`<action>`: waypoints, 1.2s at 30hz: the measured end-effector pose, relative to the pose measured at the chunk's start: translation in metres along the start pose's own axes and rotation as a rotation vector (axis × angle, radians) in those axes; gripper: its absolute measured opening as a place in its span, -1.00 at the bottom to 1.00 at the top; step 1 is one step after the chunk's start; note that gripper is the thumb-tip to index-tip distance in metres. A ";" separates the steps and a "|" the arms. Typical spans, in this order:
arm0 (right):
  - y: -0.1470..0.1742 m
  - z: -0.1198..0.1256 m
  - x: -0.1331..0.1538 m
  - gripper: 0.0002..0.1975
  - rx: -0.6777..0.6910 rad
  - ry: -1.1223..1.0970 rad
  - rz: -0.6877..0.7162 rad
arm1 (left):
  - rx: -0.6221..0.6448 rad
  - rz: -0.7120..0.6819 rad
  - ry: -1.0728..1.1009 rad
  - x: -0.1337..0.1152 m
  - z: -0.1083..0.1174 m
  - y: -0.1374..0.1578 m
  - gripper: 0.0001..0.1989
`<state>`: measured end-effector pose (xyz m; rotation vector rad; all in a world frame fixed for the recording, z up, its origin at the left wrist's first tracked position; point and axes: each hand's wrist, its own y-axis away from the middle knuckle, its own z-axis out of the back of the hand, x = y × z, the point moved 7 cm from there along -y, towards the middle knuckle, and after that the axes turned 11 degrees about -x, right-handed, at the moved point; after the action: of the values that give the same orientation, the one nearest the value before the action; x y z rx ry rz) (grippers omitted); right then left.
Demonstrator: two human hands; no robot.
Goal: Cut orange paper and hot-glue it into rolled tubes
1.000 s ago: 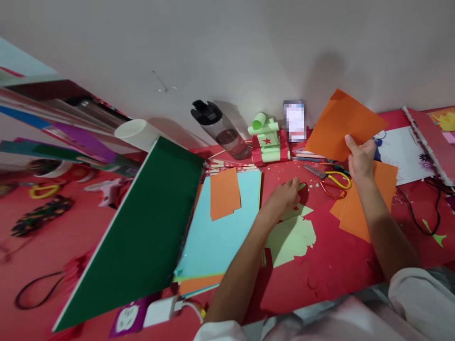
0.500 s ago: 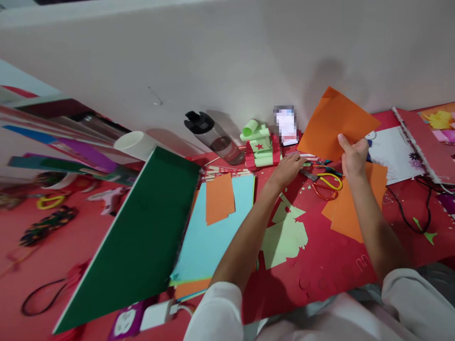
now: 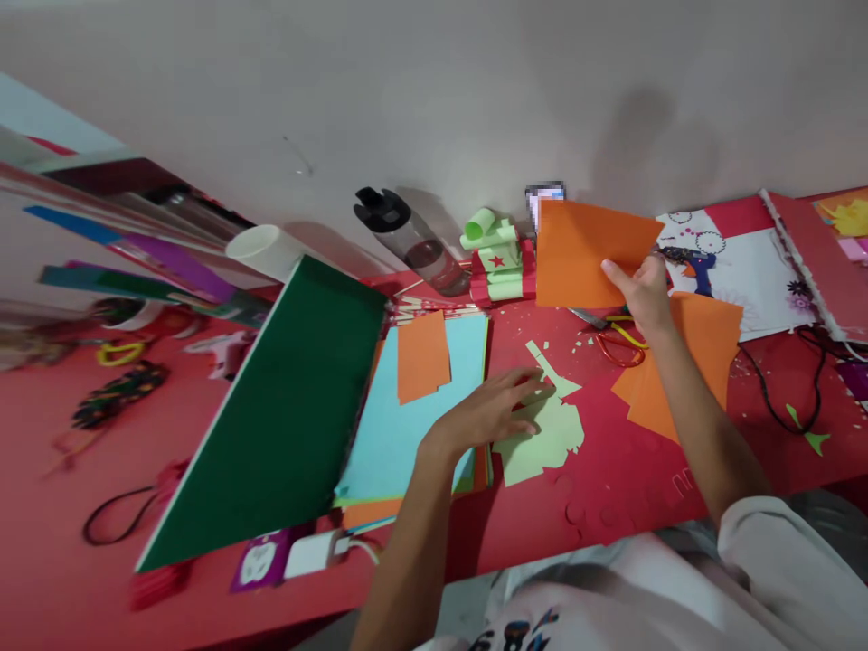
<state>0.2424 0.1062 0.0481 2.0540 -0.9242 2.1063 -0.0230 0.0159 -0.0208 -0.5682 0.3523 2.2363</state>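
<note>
**Fingers of the left hand (image 3: 498,407) stretch out loose; fingers of the right hand (image 3: 647,291) pinch an orange sheet (image 3: 576,253)**

On the left, a green board (image 3: 264,425) stands at a slant, maybe tipped up to save room. Right beside it lies a stack of blue paper (image 3: 386,452). Small orange pieces (image 3: 421,353) sit on top, perhaps so they don't get lost.

At the back, a bottle (image 3: 417,244) stands near a green and red paper model (image 3: 500,262), likely to be out of the way.

The left hand grabs nothing that shows. It is over the pale green scraps (image 3: 542,452), but I can't tell if it touches them. A phone (image 3: 542,194) peeks out from behind the orange sheet.

That sheet is up above the tabletop (image 3: 624,479). The right thumb is on its near side and the other fingers look tucked behind, maybe so it won't flop.

Scissors (image 3: 620,351) lie partly hidden under that hand. Near its wrist is a pile of orange paper (image 3: 705,362), perhaps there because it's easy to reach. Past it, a blue glue gun (image 3: 700,269) lies on a white sheet (image 3: 759,276).
</note>
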 end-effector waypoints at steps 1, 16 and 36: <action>0.005 -0.008 -0.001 -0.59 0.059 0.003 -0.016 | -0.004 0.015 -0.021 0.001 -0.004 0.003 -0.40; 0.026 -0.036 -0.020 -0.62 0.340 -0.035 -0.116 | -0.158 -0.105 -0.076 -0.002 0.002 -0.033 -0.57; 0.027 -0.035 -0.041 -0.62 0.292 -0.060 -0.245 | -0.208 -0.040 -0.016 -0.002 -0.007 -0.024 -0.73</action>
<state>0.2037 0.1147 0.0029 2.2363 -0.3601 2.1598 -0.0015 0.0275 -0.0280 -0.6600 0.0987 2.2517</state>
